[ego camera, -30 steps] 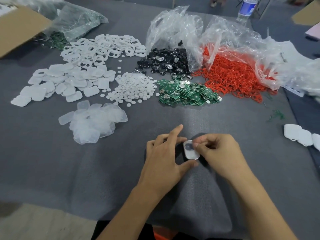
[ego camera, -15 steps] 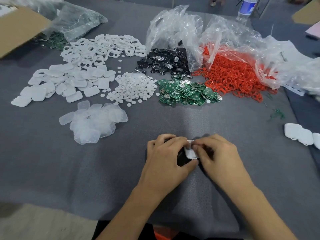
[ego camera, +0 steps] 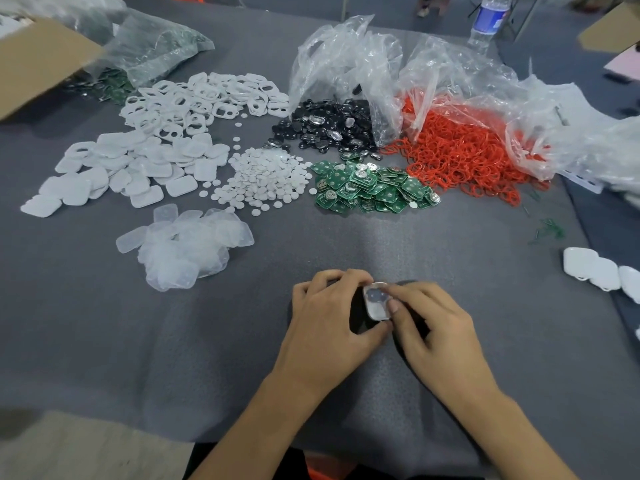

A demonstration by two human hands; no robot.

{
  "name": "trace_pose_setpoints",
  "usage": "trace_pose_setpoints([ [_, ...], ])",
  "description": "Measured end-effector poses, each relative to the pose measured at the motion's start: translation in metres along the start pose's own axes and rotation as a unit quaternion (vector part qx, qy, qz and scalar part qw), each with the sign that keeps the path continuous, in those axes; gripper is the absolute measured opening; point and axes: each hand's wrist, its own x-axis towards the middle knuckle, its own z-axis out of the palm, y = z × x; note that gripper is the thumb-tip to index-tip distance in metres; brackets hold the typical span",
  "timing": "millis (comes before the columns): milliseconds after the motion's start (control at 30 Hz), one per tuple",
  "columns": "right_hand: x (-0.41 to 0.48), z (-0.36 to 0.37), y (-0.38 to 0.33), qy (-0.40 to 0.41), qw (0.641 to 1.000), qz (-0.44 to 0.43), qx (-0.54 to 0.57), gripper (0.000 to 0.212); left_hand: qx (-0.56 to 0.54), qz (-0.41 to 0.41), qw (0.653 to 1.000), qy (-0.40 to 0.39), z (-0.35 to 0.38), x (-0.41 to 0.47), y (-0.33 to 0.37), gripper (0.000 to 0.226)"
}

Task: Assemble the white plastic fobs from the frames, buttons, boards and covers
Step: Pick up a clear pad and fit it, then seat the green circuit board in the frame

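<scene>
Fob (ego camera: pixel 376 303) lies between our two hands near the front of the grey mat (ego camera: pixel 207 341), face up, with a dark round opening showing. Our left hand (ego camera: pixel 329 323) curls over its top edge, thumb at the lower corner. Our right hand (ego camera: pixel 433 327) pinches its right side, thumb pressed on the rim. Half a second ago both sets of fingers closed over it and hid nearly all of it. Now the face is uncovered again, so we judge a layer has just been pressed home. The boards (ego camera: pixel 374 192) and buttons (ego camera: pixel 266 181) lie well beyond, as before.
</scene>
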Motion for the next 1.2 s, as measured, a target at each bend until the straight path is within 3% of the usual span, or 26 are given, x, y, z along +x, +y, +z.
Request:
trace_pose_setpoints([
  [500,-0.002,0.002,-0.001,-0.007,1.000,0.007,-0.002,0.020,-0.009,-0.016,1.000,-0.018,-0.002,0.000,-0.001,0.057],
  [700,0.001,0.002,-0.003,0.038,0.998,0.039,0.040,0.019,-0.046,-0.030,0.998,-0.023,-0.007,-0.002,0.001,0.069],
  [867,0.021,0.003,-0.002,0.067,0.986,0.129,0.081,0.021,-0.160,-0.088,0.983,0.021,-0.006,0.015,0.002,0.039],
  [967,0.046,0.008,-0.003,0.051,0.984,0.157,0.073,0.025,-0.165,-0.101,0.980,0.047,-0.004,0.036,0.002,0.022],
  [1100,0.088,0.018,-0.006,0.020,0.984,0.171,0.039,0.023,-0.137,-0.097,0.983,0.077,-0.002,0.072,0.002,0.018],
  [1200,0.123,0.026,-0.009,0.044,0.987,0.152,0.009,0.032,-0.111,-0.093,0.984,0.100,-0.002,0.101,0.004,0.024],
])
